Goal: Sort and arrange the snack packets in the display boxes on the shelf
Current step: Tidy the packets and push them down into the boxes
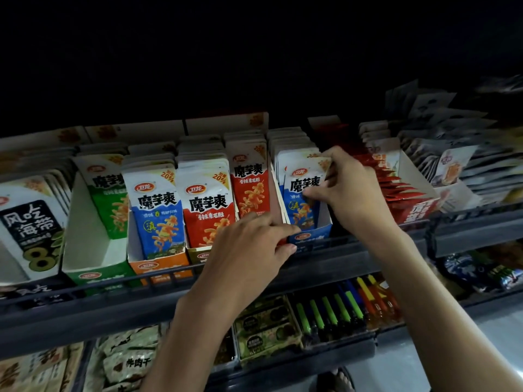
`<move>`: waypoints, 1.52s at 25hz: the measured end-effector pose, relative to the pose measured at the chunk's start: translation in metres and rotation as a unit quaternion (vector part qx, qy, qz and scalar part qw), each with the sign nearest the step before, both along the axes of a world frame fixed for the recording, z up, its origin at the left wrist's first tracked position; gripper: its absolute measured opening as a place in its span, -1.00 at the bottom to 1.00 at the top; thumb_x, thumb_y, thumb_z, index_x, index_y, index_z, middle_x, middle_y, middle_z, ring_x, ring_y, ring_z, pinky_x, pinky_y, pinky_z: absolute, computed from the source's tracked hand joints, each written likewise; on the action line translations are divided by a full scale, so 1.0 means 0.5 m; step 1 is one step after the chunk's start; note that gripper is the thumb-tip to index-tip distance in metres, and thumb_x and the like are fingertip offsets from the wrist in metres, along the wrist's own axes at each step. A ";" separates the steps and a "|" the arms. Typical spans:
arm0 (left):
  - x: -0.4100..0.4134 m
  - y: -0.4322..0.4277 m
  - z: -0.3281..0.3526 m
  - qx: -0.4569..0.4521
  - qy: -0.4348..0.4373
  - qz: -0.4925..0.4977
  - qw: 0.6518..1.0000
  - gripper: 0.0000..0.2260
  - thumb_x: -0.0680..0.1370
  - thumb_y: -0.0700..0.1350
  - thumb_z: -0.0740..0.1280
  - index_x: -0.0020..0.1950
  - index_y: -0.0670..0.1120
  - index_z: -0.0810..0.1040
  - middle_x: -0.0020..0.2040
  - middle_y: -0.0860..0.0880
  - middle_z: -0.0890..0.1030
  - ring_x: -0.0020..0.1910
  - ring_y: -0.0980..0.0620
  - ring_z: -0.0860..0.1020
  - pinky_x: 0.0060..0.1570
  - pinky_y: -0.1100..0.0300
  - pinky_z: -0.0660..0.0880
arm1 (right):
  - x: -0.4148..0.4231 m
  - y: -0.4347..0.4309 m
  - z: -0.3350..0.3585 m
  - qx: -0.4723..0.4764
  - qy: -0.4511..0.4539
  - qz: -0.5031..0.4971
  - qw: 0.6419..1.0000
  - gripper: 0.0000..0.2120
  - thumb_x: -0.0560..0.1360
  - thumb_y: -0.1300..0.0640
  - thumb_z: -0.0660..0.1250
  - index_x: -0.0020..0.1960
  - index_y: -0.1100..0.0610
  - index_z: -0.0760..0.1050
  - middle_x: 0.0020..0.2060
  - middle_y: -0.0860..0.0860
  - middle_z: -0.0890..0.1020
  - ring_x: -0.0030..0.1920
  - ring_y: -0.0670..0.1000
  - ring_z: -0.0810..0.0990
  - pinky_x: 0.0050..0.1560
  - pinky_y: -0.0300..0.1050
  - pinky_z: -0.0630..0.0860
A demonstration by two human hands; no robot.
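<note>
While the right hand (348, 188) pinches the top corner and face of the front blue packet (301, 193), the job looks to be somewhere in the middle. That packet stands upright at the front of the blue box (311, 236), on the upper shelf (368, 251), with a tidy row of the same kind behind it. The left hand (254, 244) lies open, its fingers fairly straight and reaching right to touch the box's front left corner; it holds nothing that I can see and seems to steady the box.

What looks done: the red packets (206, 210) stand in a neat, full row, and the blue box is well filled. What looks left: the green box (93, 250) is bare at its front, with the green packets (107, 193) sitting far back, so they probably need pulling forward. A second row of blue packets (158, 219) stands in the orange box (158, 264), which may be a mismatch still to sort. To the right, the thin red sachets (392, 179) lean and fan unevenly in the red box (416, 212), and the pale packets beyond them are blurred.

The held packet is flat and glossy, white at the top and blue below, with bold black lettering and an orange snack picture. It likely bends easily.
</note>
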State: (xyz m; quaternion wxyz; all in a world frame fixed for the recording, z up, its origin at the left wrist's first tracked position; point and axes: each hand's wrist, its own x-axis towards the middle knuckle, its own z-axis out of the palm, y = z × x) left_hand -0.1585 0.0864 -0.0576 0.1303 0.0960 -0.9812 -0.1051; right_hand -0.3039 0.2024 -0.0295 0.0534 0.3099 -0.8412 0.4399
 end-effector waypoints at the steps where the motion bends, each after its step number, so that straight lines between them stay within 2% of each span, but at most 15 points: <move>1: -0.001 -0.001 -0.001 0.003 -0.002 0.001 1.000 -0.65 0.62 0.17 0.11 0.41 0.25 0.35 0.31 0.20 0.45 0.26 0.14 0.37 0.20 0.03 0.37 | 0.005 -0.002 -0.001 0.018 0.012 0.003 1.000 -0.52 0.39 0.22 0.54 0.20 0.07 0.39 -0.12 -0.03 0.59 -0.18 -0.16 0.58 -0.33 -0.38 0.49; 4: -0.001 -0.001 -0.004 0.013 0.005 0.000 1.000 -0.65 0.61 0.17 0.15 0.40 0.25 0.37 0.28 0.21 0.47 0.24 0.14 0.38 0.18 0.03 0.38 | 0.018 -0.016 -0.016 0.048 0.065 0.017 0.997 -0.31 0.35 0.33 0.55 0.26 -0.03 0.23 0.04 0.03 0.49 -0.17 -0.09 0.54 -0.25 -0.26 0.50; 8: -0.002 -0.004 -0.010 0.005 0.023 -0.006 1.000 -0.66 0.59 0.17 0.21 0.37 0.23 0.43 0.23 0.21 0.53 0.18 0.12 0.43 0.13 0.01 0.43 | 0.026 -0.023 -0.025 0.060 0.105 0.005 0.993 -0.25 0.34 0.40 0.52 0.30 -0.07 0.20 0.17 0.03 0.29 -0.25 -0.12 0.48 -0.35 -0.33 0.44; 11: -0.004 -0.006 -0.011 0.008 0.028 -0.007 1.000 -0.67 0.58 0.17 0.22 0.35 0.22 0.46 0.22 0.19 0.54 0.16 0.10 0.44 0.11 -0.01 0.44 | 0.029 -0.021 -0.030 0.068 0.113 0.007 0.991 -0.21 0.36 0.42 0.49 0.37 -0.08 0.19 0.31 0.03 0.24 -0.14 -0.05 0.50 -0.19 -0.17 0.59; 13: -0.003 -0.006 -0.012 0.004 0.028 -0.007 1.000 -0.67 0.58 0.17 0.22 0.34 0.22 0.46 0.21 0.19 0.55 0.15 0.10 0.44 0.09 0.00 0.45 | 0.028 -0.022 -0.034 0.083 0.122 0.010 0.989 -0.17 0.36 0.42 0.49 0.42 -0.07 0.17 0.35 0.03 0.21 -0.03 -0.02 0.48 -0.09 -0.11 0.60; 16: -0.004 -0.006 -0.010 0.003 0.027 -0.007 1.000 -0.68 0.59 0.17 0.22 0.33 0.22 0.47 0.20 0.20 0.55 0.14 0.10 0.44 0.07 -0.01 0.46 | 0.024 -0.023 -0.039 0.094 0.128 0.008 0.987 -0.13 0.35 0.38 0.53 0.46 -0.06 0.15 0.36 0.05 0.21 0.07 0.03 0.50 -0.03 -0.02 0.62; 22: -0.003 -0.004 -0.004 0.002 0.021 -0.008 1.000 -0.67 0.59 0.17 0.21 0.35 0.21 0.46 0.20 0.18 0.55 0.15 0.09 0.44 0.09 0.00 0.45 | 0.027 -0.036 -0.045 0.090 0.125 -0.006 0.988 -0.11 0.29 0.20 0.62 0.42 -0.02 0.15 0.30 0.11 0.26 0.05 0.15 0.56 -0.05 0.04 0.61; 27: 0.000 -0.004 -0.002 0.000 0.012 -0.009 1.000 -0.66 0.59 0.18 0.20 0.35 0.21 0.46 0.19 0.17 0.56 0.15 0.08 0.43 0.10 -0.02 0.45 | 0.027 -0.042 -0.052 0.086 0.141 -0.019 0.986 -0.15 0.31 0.18 0.60 0.41 -0.03 0.16 0.27 0.10 0.28 0.02 0.19 0.57 -0.09 0.10 0.62; 31: 0.000 -0.005 -0.002 0.001 0.013 -0.012 1.000 -0.66 0.59 0.18 0.20 0.35 0.20 0.46 0.19 0.17 0.56 0.16 0.07 0.43 0.10 -0.02 0.45 | 0.029 -0.041 -0.048 0.080 0.122 -0.002 0.989 -0.15 0.32 0.23 0.59 0.43 -0.05 0.16 0.27 0.08 0.26 0.00 0.10 0.53 -0.12 0.00 0.61; 33: -0.001 -0.004 -0.003 0.002 0.015 -0.014 1.000 -0.65 0.59 0.19 0.20 0.35 0.20 0.46 0.20 0.17 0.56 0.15 0.08 0.43 0.09 0.00 0.44 | 0.030 -0.037 -0.043 0.074 0.104 0.010 0.992 -0.16 0.34 0.26 0.57 0.44 -0.06 0.16 0.27 0.06 0.25 -0.06 0.02 0.48 -0.19 -0.20 0.55; 35: 0.000 -0.005 -0.003 0.005 0.024 -0.014 1.000 -0.65 0.58 0.19 0.22 0.35 0.21 0.45 0.21 0.18 0.56 0.16 0.10 0.43 0.09 0.03 0.44 | 0.032 -0.033 -0.036 0.075 0.093 0.010 0.993 -0.15 0.36 0.28 0.56 0.47 -0.05 0.16 0.29 0.05 0.24 -0.10 -0.04 0.42 -0.30 -0.36 0.40; 38: 0.007 -0.006 -0.002 0.046 0.047 -0.019 0.998 -0.68 0.57 0.15 0.27 0.32 0.21 0.49 0.18 0.19 0.56 0.12 0.14 0.47 0.09 0.10 0.47 | 0.041 -0.023 -0.021 0.061 0.095 -0.003 0.994 -0.15 0.40 0.25 0.53 0.51 -0.03 0.13 0.33 0.08 0.24 -0.08 -0.08 0.40 -0.28 -0.38 0.34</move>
